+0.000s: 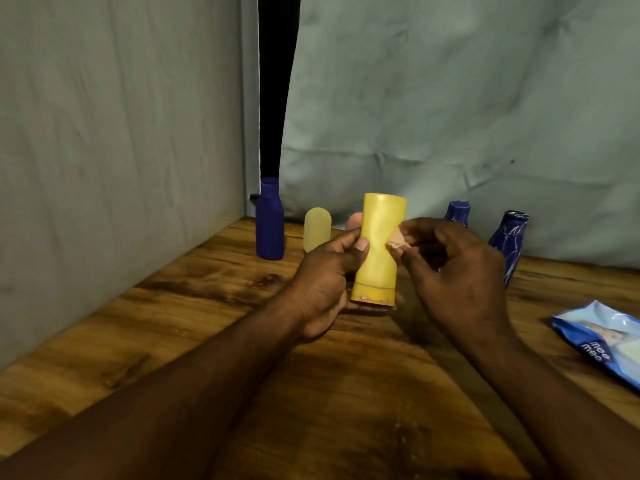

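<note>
yellow bottle (379, 244): held cap end down just above the wooden table (173, 323), between both hands
left hand (325, 278): wrapped round the bottle's waist, thumb pressed on its front
right hand (457, 268): fingertips pinched together on a pinkish label scrap (398, 241) at the bottle's right edge
doing it well: likely best to pull low and slow along the wall, brace with the thumb near the peel line, re-pinch close to the root if tearing
hidden: left fingers behind the bottle; how much scrap remains stuck, impossible to tell
cut off: wipes pack (602, 337) at the right edge
</note>
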